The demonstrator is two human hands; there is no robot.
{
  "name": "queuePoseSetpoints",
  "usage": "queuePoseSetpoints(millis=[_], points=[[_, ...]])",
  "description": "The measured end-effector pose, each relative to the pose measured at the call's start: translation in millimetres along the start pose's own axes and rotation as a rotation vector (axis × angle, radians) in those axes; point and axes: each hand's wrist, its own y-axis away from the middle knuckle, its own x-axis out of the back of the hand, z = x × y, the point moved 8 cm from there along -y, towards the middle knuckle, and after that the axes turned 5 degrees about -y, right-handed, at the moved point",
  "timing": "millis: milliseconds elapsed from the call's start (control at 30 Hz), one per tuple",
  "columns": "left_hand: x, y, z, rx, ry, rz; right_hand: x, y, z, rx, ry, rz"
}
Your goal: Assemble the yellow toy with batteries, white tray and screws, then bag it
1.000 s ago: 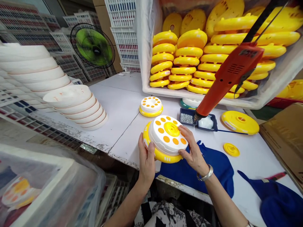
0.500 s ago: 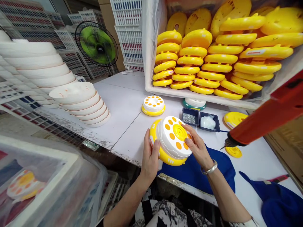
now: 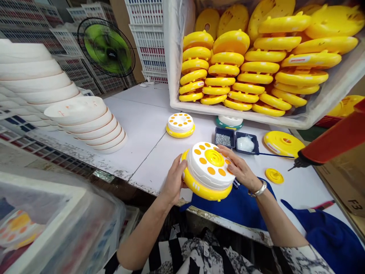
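Between my hands, above the table's front edge, is a round plastic assembly (image 3: 209, 171). It has a yellow base ring, a white drum with orange dots and a yellow centre disc, and it tilts toward me. My left hand (image 3: 174, 178) grips the yellow rim at its left, thumb on the near side. My right hand (image 3: 240, 168) is closed over the right side of the white top, fingers reaching close to the centre disc. A similar dotted assembly (image 3: 180, 123), with an open middle, sits farther back on the table. A blue cloth (image 3: 236, 207) lies under the held assembly.
Behind stands a lined crate (image 3: 196, 108) of stacked yellow rings. Two small dark trays hold metal screws (image 3: 222, 139) and white grease-like paste (image 3: 245, 143). A red power screwdriver (image 3: 333, 139) hangs at right, above a small yellow disc (image 3: 274, 176). White rings (image 3: 99, 129) are stacked left.
The held assembly has turned so its top faces up more, with its near rim more exposed. Both hands still hold it. The view has shifted slightly rightward.
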Motion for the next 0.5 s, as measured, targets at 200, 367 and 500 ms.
queuePoseSetpoints(millis=[200,367,500], points=[[-5.7,-5.5,-14.1,-0.002,0.008,0.033,-15.5,2.3,-13.3,0.045,0.107,0.0],[7.3,-5.2,-11.2,-0.25,-0.104,0.287,-40.7,13.4,-19.3,-0.063,0.281,0.435],[24.2,-11.7,-1.8,-0.11,-0.056,0.172,-30.3,3.6,-20.7,-0.029,0.127,0.184]])
